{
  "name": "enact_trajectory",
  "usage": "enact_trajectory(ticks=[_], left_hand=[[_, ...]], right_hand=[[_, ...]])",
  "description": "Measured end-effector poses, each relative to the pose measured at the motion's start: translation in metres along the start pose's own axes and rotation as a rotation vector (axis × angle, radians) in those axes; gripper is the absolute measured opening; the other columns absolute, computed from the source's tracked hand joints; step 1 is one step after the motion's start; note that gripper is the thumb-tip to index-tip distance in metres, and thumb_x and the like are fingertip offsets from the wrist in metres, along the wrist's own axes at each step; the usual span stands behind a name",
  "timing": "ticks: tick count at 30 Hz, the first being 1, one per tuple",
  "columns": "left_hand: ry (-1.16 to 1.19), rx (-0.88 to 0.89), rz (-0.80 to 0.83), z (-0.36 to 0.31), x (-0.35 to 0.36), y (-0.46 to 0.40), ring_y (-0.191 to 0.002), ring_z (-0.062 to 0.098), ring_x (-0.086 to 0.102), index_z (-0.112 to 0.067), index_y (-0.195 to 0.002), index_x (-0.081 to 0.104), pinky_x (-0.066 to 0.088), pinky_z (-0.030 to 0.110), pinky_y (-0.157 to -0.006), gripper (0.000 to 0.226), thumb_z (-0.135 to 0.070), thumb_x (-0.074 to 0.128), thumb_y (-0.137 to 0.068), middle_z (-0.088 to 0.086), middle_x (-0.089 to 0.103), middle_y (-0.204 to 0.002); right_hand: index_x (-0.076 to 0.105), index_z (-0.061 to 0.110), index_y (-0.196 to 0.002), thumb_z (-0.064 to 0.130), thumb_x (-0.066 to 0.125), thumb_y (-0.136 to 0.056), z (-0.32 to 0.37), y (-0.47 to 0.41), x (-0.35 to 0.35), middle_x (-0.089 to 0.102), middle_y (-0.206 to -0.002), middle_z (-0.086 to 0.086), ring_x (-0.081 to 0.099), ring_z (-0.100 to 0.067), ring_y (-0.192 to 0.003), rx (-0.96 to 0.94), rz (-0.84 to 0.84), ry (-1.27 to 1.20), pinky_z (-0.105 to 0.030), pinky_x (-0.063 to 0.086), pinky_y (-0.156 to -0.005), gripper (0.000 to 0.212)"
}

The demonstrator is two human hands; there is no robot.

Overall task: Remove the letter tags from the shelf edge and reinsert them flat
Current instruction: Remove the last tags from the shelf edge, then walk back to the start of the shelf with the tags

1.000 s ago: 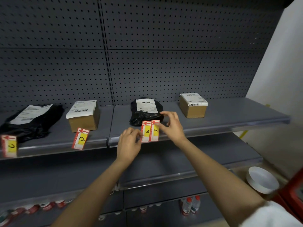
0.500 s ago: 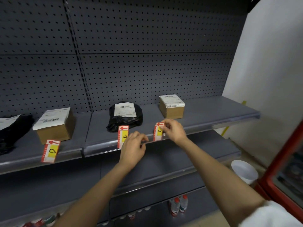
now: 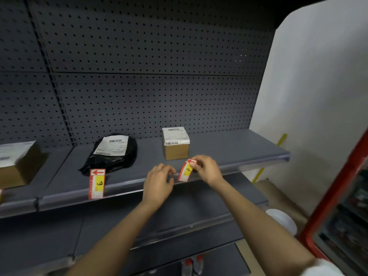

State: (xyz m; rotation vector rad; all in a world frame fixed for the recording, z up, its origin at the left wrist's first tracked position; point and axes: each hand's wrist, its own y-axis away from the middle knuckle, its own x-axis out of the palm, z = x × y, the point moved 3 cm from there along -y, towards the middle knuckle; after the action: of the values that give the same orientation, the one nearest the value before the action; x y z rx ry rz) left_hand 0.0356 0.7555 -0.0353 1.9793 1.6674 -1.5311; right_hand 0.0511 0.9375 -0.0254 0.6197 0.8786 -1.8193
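Observation:
A red, white and yellow tag marked F [image 3: 186, 170] stands tilted at the shelf edge [image 3: 127, 187], right below a small cardboard box [image 3: 175, 143]. My right hand [image 3: 207, 169] pinches the tag's top right corner. My left hand [image 3: 158, 181] rests on the clear edge strip just left of the tag, fingertips curled, holding nothing that I can see. A second tag marked E [image 3: 97, 183] sits upright in the strip further left, in front of a black parcel bag [image 3: 112, 153].
Another cardboard box [image 3: 17, 163] stands on the shelf at the far left. A lower shelf [image 3: 179, 212] juts out below my arms. A white bowl [image 3: 281, 220] lies on the floor at the right, beside a red-framed cabinet [image 3: 334, 198]. Bottles [image 3: 192, 264] stand at the bottom.
The F tag has been carried right along the shelf edge, away from the E tag, to below the small box. Both hands followed it. My view swung right.

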Motion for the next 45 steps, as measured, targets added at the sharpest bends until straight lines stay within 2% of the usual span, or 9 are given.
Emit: enact_trajectory(ticks=[6, 9, 12, 16, 21, 26, 31, 38, 45], left_hand=[[-0.009, -0.083, -0.043, -0.014, 0.019, -0.001, -0.092, 0.016, 0.057, -0.022, -0.090, 0.063, 0.049, 0.031, -0.079, 0.017, -0.011, 0.066, -0.079, -0.001, 0.062, -0.095], [-0.019, -0.116, -0.089, -0.012, 0.017, 0.010, -0.090, 0.018, 0.057, -0.020, -0.091, 0.063, 0.047, 0.031, -0.077, 0.019, -0.009, 0.066, -0.077, 0.001, 0.063, -0.094], [-0.050, -0.157, -0.135, -0.005, 0.006, 0.026, -0.090, 0.021, 0.058, -0.018, -0.092, 0.064, 0.044, 0.031, -0.076, 0.020, -0.006, 0.064, -0.076, 0.003, 0.063, -0.092], [-0.085, -0.234, -0.209, 0.009, -0.020, 0.054, -0.091, 0.026, 0.058, -0.016, -0.091, 0.064, 0.049, 0.037, -0.078, 0.019, -0.006, 0.064, -0.076, 0.006, 0.064, -0.093], [-0.193, -0.372, -0.290, 0.034, -0.068, 0.118, -0.091, 0.027, 0.057, -0.017, -0.091, 0.063, 0.047, 0.037, -0.079, 0.017, -0.009, 0.064, -0.076, 0.006, 0.064, -0.094], [-0.337, -0.523, -0.386, 0.062, -0.146, 0.188, -0.092, 0.028, 0.057, -0.016, -0.094, 0.063, 0.048, 0.039, -0.080, 0.021, -0.009, 0.061, -0.075, 0.007, 0.063, -0.094], [-0.449, -0.668, -0.466, 0.086, -0.215, 0.265, -0.093, 0.027, 0.057, -0.017, -0.095, 0.062, 0.048, 0.038, -0.078, 0.020, -0.012, 0.062, -0.075, 0.006, 0.064, -0.096], [-0.565, -0.806, -0.528, 0.118, -0.298, 0.363, -0.089, 0.028, 0.057, -0.015, -0.090, 0.060, 0.047, 0.037, -0.072, 0.014, -0.018, 0.062, -0.076, 0.007, 0.063, -0.092], [-0.671, -0.852, -0.542, 0.157, -0.414, 0.451, -0.095, 0.028, 0.056, -0.017, -0.095, 0.062, 0.045, 0.038, -0.078, 0.018, -0.018, 0.063, -0.076, 0.005, 0.062, -0.095]], right_hand=[[0.065, 0.019, -0.102, 0.025, 0.061, -0.088, -0.021, -0.008, -0.004, 0.068, -0.102, -0.004, 0.057, -0.013, -0.087, -0.030, 0.053, -0.033, -0.028, 0.046, -0.078, 0.015], [0.062, 0.024, -0.105, 0.028, 0.063, -0.087, -0.021, -0.008, -0.006, 0.061, -0.105, 0.001, 0.058, -0.015, -0.099, -0.077, 0.048, -0.078, -0.030, 0.048, -0.084, 0.019], [0.054, 0.030, -0.117, 0.029, 0.061, -0.087, -0.009, -0.004, -0.007, 0.054, -0.121, 0.002, 0.047, -0.014, -0.114, -0.154, -0.024, -0.155, -0.035, 0.041, -0.097, 0.031], [0.058, 0.024, -0.111, 0.019, 0.060, -0.085, 0.031, 0.005, 0.004, 0.056, -0.118, -0.001, 0.051, -0.019, -0.110, -0.335, -0.097, -0.264, -0.043, 0.043, -0.097, 0.026], [0.062, 0.027, -0.102, 0.015, 0.059, -0.086, 0.096, 0.040, 0.062, 0.059, -0.107, 0.003, 0.053, -0.017, -0.105, -0.534, 0.138, -0.315, -0.029, 0.040, -0.088, 0.020], [0.063, 0.027, -0.097, 0.012, 0.059, -0.084, 0.172, 0.093, 0.117, 0.062, -0.105, 0.002, 0.058, -0.019, -0.099, -0.649, 0.334, -0.413, -0.042, 0.048, -0.090, 0.020], [0.062, 0.030, -0.100, 0.016, 0.058, -0.086, 0.240, 0.143, 0.156, 0.060, -0.104, 0.008, 0.057, -0.014, -0.098, -0.752, 0.497, -0.421, -0.044, 0.047, -0.092, 0.020], [0.062, 0.025, -0.104, 0.017, 0.055, -0.088, 0.335, 0.210, 0.208, 0.062, -0.107, 0.003, 0.057, -0.015, -0.100, -0.812, 0.610, -0.391, -0.043, 0.044, -0.094, 0.019], [0.062, 0.024, -0.104, 0.017, 0.056, -0.088, 0.453, 0.287, 0.263, 0.064, -0.107, 0.004, 0.058, -0.014, -0.100, -0.848, 0.648, -0.450, -0.036, 0.043, -0.092, 0.018]])
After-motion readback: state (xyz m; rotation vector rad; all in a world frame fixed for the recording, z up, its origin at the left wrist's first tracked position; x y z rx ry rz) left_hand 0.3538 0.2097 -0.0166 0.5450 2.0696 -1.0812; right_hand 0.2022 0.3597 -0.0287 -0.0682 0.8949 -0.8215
